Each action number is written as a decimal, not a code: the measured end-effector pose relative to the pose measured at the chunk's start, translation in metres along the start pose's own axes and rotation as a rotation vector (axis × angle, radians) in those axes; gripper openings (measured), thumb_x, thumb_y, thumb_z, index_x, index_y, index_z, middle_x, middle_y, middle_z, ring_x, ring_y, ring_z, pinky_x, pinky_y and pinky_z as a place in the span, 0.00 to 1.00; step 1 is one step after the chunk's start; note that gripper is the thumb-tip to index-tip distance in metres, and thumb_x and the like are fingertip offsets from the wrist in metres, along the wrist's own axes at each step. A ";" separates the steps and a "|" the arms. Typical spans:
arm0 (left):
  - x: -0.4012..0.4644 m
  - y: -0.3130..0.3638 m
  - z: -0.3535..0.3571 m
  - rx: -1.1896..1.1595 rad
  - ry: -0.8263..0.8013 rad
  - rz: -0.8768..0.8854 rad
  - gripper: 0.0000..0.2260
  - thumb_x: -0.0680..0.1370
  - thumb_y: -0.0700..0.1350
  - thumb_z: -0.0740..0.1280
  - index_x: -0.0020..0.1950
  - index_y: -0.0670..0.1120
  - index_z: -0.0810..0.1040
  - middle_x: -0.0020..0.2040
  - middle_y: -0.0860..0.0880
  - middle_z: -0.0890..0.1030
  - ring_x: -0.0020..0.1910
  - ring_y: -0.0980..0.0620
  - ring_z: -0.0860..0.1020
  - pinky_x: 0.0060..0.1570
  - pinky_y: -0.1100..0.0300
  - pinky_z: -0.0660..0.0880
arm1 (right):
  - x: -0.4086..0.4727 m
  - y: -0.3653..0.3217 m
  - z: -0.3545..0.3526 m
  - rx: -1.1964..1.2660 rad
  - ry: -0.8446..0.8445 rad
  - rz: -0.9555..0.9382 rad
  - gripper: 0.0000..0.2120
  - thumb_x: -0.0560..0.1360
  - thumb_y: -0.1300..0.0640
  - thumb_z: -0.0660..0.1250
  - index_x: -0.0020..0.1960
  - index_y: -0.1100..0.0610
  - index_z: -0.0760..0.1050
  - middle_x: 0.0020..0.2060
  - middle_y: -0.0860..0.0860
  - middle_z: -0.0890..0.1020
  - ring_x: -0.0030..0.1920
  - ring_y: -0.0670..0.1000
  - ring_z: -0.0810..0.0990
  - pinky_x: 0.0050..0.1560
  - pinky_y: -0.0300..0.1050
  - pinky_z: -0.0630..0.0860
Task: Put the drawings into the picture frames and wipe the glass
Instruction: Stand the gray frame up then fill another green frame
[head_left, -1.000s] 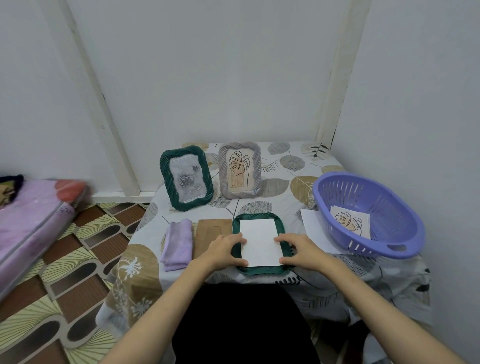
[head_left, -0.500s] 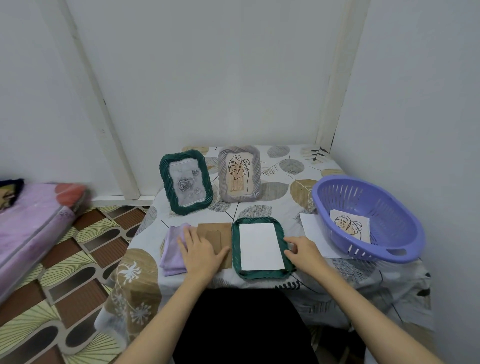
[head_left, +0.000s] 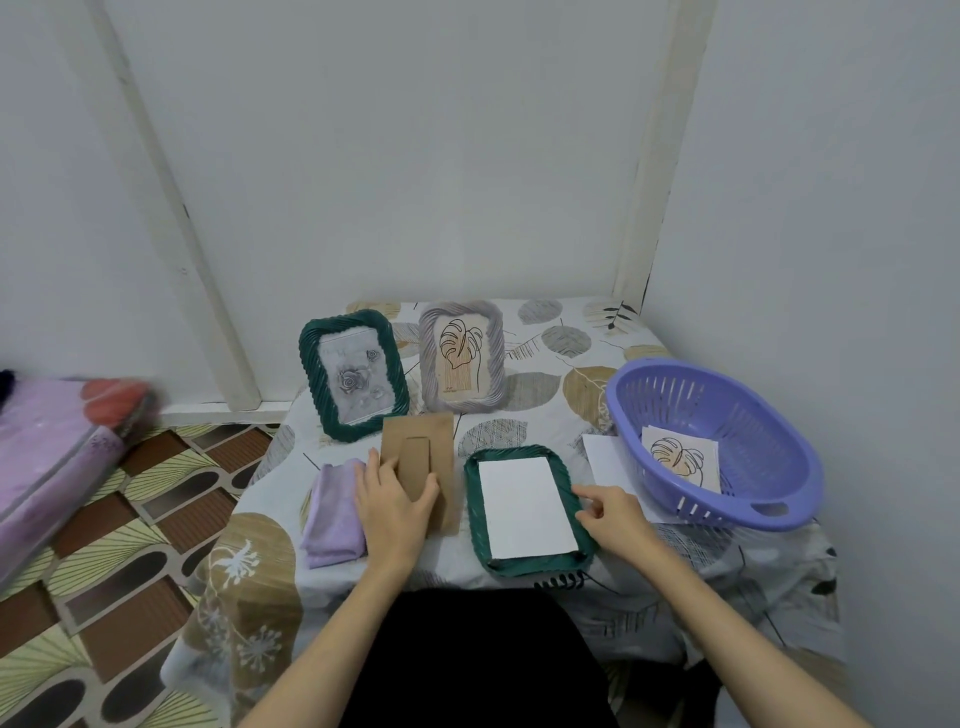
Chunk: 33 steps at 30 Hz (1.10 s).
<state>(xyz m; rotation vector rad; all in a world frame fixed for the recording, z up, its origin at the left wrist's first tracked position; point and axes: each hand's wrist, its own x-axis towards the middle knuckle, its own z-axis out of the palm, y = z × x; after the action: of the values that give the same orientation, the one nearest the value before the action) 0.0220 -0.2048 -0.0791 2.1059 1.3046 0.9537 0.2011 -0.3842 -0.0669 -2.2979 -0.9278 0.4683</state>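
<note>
Head view: green frame (head_left: 527, 512) lay face down on the worktop (head_left: 545, 374), white drawing (head_left: 524, 506) seated in its recess. Left hand (head_left: 392, 506) gripped the brown backing board (head_left: 421, 470), thumb over its near edge, lifting it just left of the frame. Right hand (head_left: 613, 519) was loosely open, fingertips touching the frame's right rim, gripping nothing. Two finished frames (head_left: 353, 374) stood behind; cloth (head_left: 332, 512) lay at left; basket (head_left: 711, 441) held another drawing.

Judgement: steady the rim, lower the board square onto the paper without shifting it, stand side up, then press flat.
</note>
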 end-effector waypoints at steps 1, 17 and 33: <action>0.000 0.004 -0.004 -0.107 0.001 -0.005 0.24 0.73 0.47 0.70 0.64 0.35 0.70 0.70 0.39 0.67 0.71 0.42 0.63 0.70 0.51 0.61 | 0.000 -0.003 0.002 0.006 0.005 -0.008 0.19 0.75 0.63 0.64 0.66 0.58 0.72 0.31 0.48 0.72 0.40 0.50 0.70 0.40 0.35 0.63; 0.005 0.057 0.000 -0.476 -0.493 -0.060 0.23 0.72 0.51 0.70 0.65 0.48 0.71 0.65 0.46 0.73 0.62 0.47 0.74 0.65 0.47 0.70 | -0.014 -0.064 0.001 0.496 0.056 -0.118 0.23 0.72 0.63 0.69 0.67 0.57 0.70 0.33 0.49 0.77 0.29 0.40 0.77 0.35 0.31 0.73; 0.008 0.019 -0.010 -0.058 -0.767 0.074 0.35 0.68 0.42 0.75 0.72 0.47 0.64 0.69 0.46 0.71 0.69 0.50 0.67 0.61 0.66 0.61 | -0.006 -0.041 0.015 0.282 0.017 0.022 0.23 0.70 0.66 0.70 0.64 0.60 0.72 0.31 0.48 0.75 0.32 0.43 0.71 0.40 0.38 0.69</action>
<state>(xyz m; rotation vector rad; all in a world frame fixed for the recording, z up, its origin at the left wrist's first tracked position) 0.0274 -0.2053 -0.0567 2.1492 0.7903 0.1444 0.1686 -0.3591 -0.0510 -2.0545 -0.7746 0.5515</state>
